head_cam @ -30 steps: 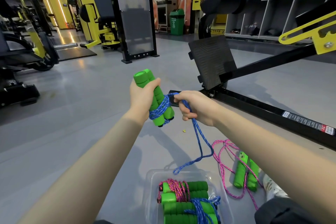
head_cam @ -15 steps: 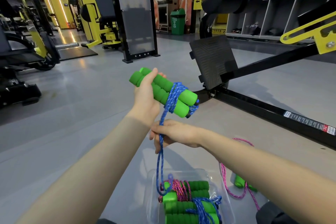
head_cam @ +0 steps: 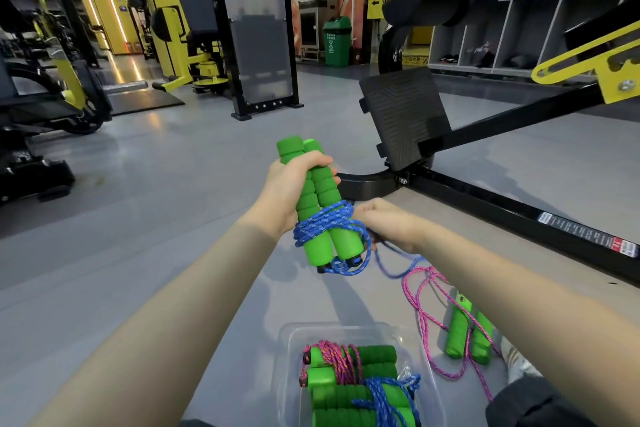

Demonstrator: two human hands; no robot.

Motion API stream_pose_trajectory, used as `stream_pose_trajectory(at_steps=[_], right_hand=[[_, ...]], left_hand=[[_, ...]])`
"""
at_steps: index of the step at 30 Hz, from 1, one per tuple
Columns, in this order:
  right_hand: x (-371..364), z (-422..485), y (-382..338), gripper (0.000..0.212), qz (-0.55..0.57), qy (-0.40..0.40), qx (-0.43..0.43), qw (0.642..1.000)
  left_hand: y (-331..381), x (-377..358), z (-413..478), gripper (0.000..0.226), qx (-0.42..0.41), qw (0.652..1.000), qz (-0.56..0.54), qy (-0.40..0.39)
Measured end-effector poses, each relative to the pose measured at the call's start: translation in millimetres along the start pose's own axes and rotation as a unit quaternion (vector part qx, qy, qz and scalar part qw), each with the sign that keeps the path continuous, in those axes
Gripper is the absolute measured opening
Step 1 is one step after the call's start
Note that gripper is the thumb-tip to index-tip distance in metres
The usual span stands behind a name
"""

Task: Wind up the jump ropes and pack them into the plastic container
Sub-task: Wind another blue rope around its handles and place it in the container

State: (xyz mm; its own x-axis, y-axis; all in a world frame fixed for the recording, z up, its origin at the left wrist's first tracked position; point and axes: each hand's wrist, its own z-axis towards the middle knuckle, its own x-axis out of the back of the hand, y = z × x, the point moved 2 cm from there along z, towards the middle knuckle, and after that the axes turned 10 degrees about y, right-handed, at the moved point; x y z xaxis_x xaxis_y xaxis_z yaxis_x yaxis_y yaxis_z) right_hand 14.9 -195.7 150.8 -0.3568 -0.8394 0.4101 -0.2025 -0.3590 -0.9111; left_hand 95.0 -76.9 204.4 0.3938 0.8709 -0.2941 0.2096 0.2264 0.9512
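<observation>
Near, low in view: clear plastic container (head_cam: 288,374), wound ropes (head_cam: 346,381) already inside. On the floor to its right, a loose pink jump rope (head_cam: 462,333). Mid-scene, paired green foam handles (head_cam: 320,198) clasped upright in the left hand (head_cam: 285,192) — light, squashy, grippy, best held at mid-length. Wrapped round their lower ends, blue cord (head_cam: 325,224) — limp, springy, likely to uncoil. Pinching its tail just right of the wraps, the right hand (head_cam: 384,224).
</observation>
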Motion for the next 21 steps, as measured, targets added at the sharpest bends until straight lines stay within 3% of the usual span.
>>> stream_pose_trajectory(at_steps=[3,13,21], right_hand=[[7.2,0.5,-9.4,0.035,-0.039,0.029,-0.002,0.999],[10.6,-5.4,-35.4,0.016,-0.066,0.049,-0.027,0.996],[-32.7,-16.9,-44.4,0.030,-0.028,0.105,0.001,0.994]], left_hand=[[-0.7,3.0,0.7,0.005,-0.026,0.999,0.009,0.033],[-2.4,8.7,2.4,0.017,-0.186,0.968,0.128,0.111],[-1.3,15.6,5.4,0.020,-0.258,0.939,0.029,0.227]])
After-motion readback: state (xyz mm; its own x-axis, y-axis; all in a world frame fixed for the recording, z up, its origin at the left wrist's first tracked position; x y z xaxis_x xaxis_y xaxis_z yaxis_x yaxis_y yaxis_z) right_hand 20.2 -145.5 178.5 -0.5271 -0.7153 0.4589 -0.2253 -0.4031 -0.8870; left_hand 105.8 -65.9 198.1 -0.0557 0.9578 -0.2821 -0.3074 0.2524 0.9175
